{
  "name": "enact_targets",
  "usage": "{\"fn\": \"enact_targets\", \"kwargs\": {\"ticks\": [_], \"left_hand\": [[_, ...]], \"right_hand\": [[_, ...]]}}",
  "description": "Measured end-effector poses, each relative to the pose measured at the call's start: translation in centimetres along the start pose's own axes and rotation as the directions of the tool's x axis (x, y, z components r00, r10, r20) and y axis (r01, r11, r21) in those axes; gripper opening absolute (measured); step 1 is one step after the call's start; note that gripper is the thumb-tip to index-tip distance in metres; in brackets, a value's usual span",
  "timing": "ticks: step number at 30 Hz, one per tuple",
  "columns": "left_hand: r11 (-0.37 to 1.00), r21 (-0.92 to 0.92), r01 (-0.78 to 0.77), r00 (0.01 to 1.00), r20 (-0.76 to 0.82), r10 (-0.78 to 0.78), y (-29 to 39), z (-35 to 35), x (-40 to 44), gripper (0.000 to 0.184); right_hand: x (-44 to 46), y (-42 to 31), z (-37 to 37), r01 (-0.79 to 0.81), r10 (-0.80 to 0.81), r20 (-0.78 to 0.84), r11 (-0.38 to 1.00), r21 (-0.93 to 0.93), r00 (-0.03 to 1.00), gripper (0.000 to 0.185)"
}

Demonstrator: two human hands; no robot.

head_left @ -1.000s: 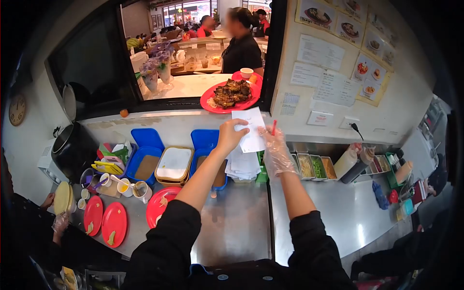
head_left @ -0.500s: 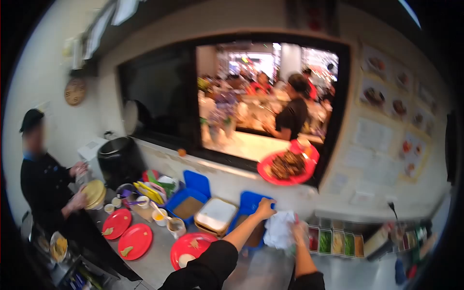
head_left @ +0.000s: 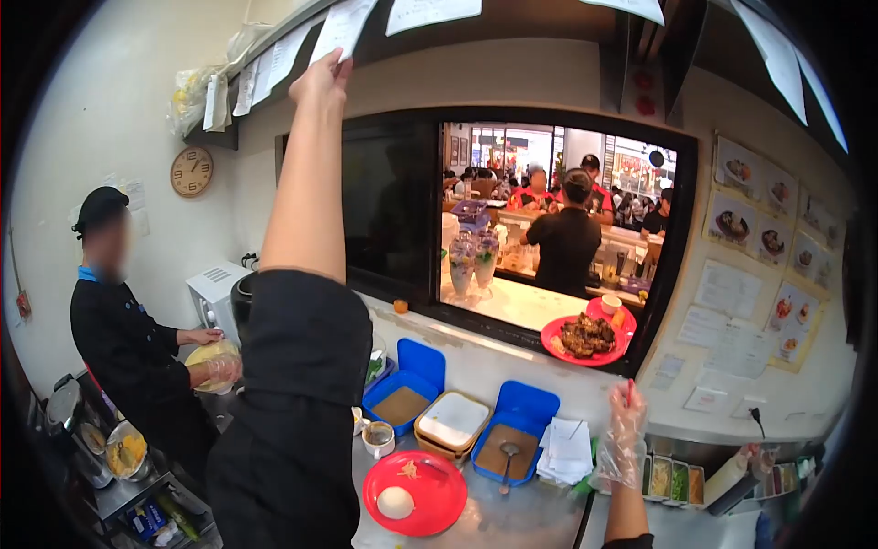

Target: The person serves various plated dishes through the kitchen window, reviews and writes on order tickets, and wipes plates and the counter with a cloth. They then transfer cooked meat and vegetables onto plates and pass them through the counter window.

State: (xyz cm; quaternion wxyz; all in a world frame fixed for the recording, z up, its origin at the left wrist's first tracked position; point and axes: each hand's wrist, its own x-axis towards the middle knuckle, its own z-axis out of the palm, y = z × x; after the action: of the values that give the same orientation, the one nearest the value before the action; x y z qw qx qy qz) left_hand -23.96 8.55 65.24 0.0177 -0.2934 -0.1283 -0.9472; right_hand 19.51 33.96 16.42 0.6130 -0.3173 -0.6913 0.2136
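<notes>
My bare left hand (head_left: 320, 82) is raised high, its fingers pinching the lower edge of a white paper slip (head_left: 343, 26) that hangs from the overhead rail. My right hand (head_left: 624, 435), in a clear plastic glove, is closed around a thin red pen (head_left: 629, 392), held upright below the window. Just left of it lies a stack of white paper slips (head_left: 566, 448). A ladle (head_left: 508, 455) rests in the nearby blue container (head_left: 529, 400). Nearer me, a red plate (head_left: 439, 517) carries a white mound of rice (head_left: 395, 502).
On the window ledge sits a red plate of browned meat (head_left: 586, 336). A co-worker (head_left: 128, 348) at left holds a yellowish round item (head_left: 216, 366). Several topping tins (head_left: 679, 480) line the right side. More slips (head_left: 433, 14) hang overhead.
My left hand has left the blue container and risen to the hanging slip. My right hand has come away from the white papers. The view has tilted up and turned left.
</notes>
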Motion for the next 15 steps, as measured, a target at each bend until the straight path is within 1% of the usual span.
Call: {"fn": "enact_targets", "kwargs": {"ticks": [1, 2, 3, 4, 5, 6, 7, 8, 9, 10, 11, 12, 13, 14, 15], "left_hand": [[0.985, 0.112, -0.132, 0.986, 0.121, 0.118, -0.3, -1.8, -3.0, 0.022], [0.973, 0.121, -0.196, 0.964, 0.205, 0.169, -1.1, -3.6, -6.5, 0.025], [0.968, 0.166, -0.191, 0.957, 0.252, 0.145, -2.4, -5.7, -10.7, 0.028], [0.936, 0.293, -0.193, 0.959, 0.260, 0.116, -3.8, -7.8, -16.0, 0.030], [0.939, 0.342, -0.038, 0.970, 0.240, -0.048, -4.9, -9.5, -21.7, 0.029], [0.885, 0.447, -0.128, 0.962, 0.273, 0.002, -7.6, -12.1, -25.8, 0.027], [0.770, 0.607, -0.196, 0.954, 0.300, 0.007, -9.7, -14.6, -30.8, 0.026], [0.880, 0.473, -0.038, 0.955, 0.277, -0.108, -11.1, -16.0, -35.4, 0.026], [0.865, 0.489, 0.113, 0.954, 0.191, -0.233, -12.2, -17.1, -39.0, 0.025], [0.828, 0.534, 0.170, 0.937, 0.172, -0.304, -12.8, -18.0, -41.8, 0.027], [0.842, 0.478, 0.251, 0.918, 0.158, -0.363, -13.5, -18.4, -43.9, 0.028], [0.847, 0.419, 0.327, 0.897, 0.145, -0.418, -14.1, -18.9, -45.7, 0.029], [0.817, 0.424, 0.390, 0.851, 0.173, -0.496, -14.8, -19.7, -46.8, 0.034], [0.803, 0.423, 0.420, 0.833, 0.170, -0.526, -15.5, -20.7, -47.4, 0.034], [0.717, 0.515, 0.469, 0.696, 0.284, -0.660, -15.8, -21.2, -47.5, 0.037]], "right_hand": [[0.2, -3.7, 0.4, 0.031, -0.030, 0.042, 0.999, -0.029, 0.999, 0.024], [0.1, -8.2, 1.0, 0.057, -0.052, 0.085, 0.997, -0.060, 0.995, 0.028], [-0.2, -11.8, 2.3, -0.124, 0.070, 0.149, 0.910, 0.395, 0.986, 0.039], [-0.5, -14.8, 2.9, -0.246, 0.078, 0.283, 0.737, 0.629, 0.956, 0.044], [-0.7, -16.7, 3.4, -0.267, 0.047, 0.334, 0.710, 0.651, 0.941, 0.046], [-0.8, -17.7, 3.7, -0.287, 0.018, 0.379, 0.685, 0.669, 0.925, 0.047], [-0.9, -17.6, 4.2, -0.434, 0.066, 0.480, 0.551, 0.713, 0.875, 0.045], [-1.3, -17.2, 4.6, -0.562, 0.098, 0.574, 0.391, 0.729, 0.813, 0.043], [-1.8, -18.0, 4.3, -0.541, 0.144, 0.549, 0.491, 0.683, 0.823, 0.039], [-2.4, -17.5, 4.7, -0.520, 0.182, 0.499, 0.474, 0.710, 0.847, 0.033], [-2.9, -16.9, 5.1, -0.496, 0.220, 0.446, 0.461, 0.736, 0.867, 0.027], [-3.5, -15.3, 5.0, -0.462, 0.306, 0.351, 0.483, 0.743, 0.885, 0.023], [-4.1, -13.6, 4.4, -0.483, 0.327, 0.360, 0.504, 0.716, 0.874, 0.023], [-4.6, -12.0, 3.6, -0.504, 0.346, 0.369, 0.521, 0.689, 0.862, 0.023], [-5.2, -10.3, 2.3, -0.609, 0.370, 0.484, 0.520, 0.599, 0.793, 0.023]]}}
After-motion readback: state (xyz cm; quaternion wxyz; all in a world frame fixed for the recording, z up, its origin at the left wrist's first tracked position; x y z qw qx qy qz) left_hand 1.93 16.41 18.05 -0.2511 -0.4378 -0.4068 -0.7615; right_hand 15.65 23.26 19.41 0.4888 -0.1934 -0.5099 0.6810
